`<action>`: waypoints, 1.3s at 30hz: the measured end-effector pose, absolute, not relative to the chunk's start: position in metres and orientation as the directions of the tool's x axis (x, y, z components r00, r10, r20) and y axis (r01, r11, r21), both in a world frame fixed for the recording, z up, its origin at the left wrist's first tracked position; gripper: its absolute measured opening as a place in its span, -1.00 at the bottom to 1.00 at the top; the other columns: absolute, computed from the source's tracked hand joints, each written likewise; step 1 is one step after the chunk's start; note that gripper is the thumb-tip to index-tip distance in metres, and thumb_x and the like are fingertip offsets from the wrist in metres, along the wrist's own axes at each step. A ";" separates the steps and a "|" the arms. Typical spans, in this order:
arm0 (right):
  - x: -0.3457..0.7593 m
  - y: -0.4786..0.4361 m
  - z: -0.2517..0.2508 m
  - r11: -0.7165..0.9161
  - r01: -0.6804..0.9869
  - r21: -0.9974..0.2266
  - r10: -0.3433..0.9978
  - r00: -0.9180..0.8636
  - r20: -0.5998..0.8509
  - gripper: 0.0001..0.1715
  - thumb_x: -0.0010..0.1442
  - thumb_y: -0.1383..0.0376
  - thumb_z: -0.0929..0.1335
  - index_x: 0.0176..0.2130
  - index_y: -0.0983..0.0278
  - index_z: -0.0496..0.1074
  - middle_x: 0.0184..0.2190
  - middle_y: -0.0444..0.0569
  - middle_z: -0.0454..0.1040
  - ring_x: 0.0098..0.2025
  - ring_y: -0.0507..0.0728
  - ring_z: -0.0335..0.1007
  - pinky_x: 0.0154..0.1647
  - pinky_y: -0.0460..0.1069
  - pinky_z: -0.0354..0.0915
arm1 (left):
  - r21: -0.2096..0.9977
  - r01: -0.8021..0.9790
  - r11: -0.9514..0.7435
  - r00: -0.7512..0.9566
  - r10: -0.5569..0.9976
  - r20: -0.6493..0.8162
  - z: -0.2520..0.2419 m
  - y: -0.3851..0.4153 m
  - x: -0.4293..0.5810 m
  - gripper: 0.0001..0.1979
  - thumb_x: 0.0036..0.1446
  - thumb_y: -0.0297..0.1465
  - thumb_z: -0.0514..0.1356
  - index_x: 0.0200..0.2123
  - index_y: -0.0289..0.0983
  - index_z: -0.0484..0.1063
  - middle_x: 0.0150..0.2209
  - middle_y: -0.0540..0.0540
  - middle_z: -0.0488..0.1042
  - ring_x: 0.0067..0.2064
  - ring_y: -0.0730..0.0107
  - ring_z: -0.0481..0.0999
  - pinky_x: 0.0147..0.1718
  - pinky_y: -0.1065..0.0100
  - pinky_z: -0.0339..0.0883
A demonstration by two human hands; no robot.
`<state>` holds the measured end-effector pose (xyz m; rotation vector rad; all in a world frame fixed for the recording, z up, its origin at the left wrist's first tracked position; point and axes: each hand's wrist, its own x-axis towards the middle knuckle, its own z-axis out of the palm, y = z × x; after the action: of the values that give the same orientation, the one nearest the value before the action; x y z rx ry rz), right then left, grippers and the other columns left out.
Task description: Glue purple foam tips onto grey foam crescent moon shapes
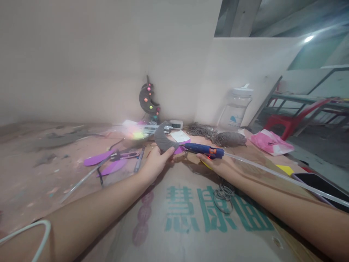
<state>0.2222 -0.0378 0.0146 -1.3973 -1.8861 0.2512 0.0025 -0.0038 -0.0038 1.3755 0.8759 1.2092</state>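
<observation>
My left hand [160,160] pinches the lower end of a grey yarn-wrapped crescent moon [161,137]. Closed round the handle of a blue hot glue gun [200,148] is my right hand [211,163]. The gun lies level, its nozzle pointing left and touching or almost touching the crescent near my left thumb. A long clear glue stick [261,169] runs out of its back end towards the right. An orange part and a small red light show on the gun. Behind the hands, a finished-looking grey crescent with coloured dots [147,99] hangs by the wall.
Purple petal-shaped pieces [111,167], a pink craft knife [131,154] and a marker pen [139,160] lie left. Grey yarn [230,138] and a water bottle [233,109] stand behind, right. A pink packet [271,142], a phone [319,187] and loose yarn [224,194] are rightward. Printed cardboard [152,233] covers the front.
</observation>
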 end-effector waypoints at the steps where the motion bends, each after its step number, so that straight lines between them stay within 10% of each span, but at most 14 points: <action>1: 0.222 -0.038 0.015 0.362 0.745 -0.560 0.889 -0.095 0.449 -0.63 0.17 0.03 0.31 -0.20 0.21 0.52 -0.26 0.02 0.59 -0.10 0.30 0.50 0.02 0.21 0.39 | 0.978 -0.111 -0.178 0.223 0.954 0.199 -0.004 -0.004 0.003 -0.65 0.01 -0.18 0.29 -0.26 -0.35 0.43 -0.47 -0.03 0.45 -0.46 0.44 0.42 -0.46 0.41 0.35; 39: 0.250 0.003 0.054 0.296 0.669 -0.682 0.946 -0.108 0.304 -0.29 0.19 -0.19 0.16 -0.51 0.30 0.47 -0.51 0.00 0.50 -0.41 0.10 0.41 -0.33 -0.05 0.30 | 0.981 0.009 -0.193 0.247 0.951 0.185 -0.003 -0.005 0.003 -0.65 -0.05 -0.15 0.29 -0.44 -0.35 0.39 -0.53 -0.05 0.44 -0.49 0.42 0.40 -0.48 0.41 0.28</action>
<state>0.2503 0.0027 0.0539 -1.4464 -1.8522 0.4949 0.0027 -0.0054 -0.0027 1.4796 0.9490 1.1406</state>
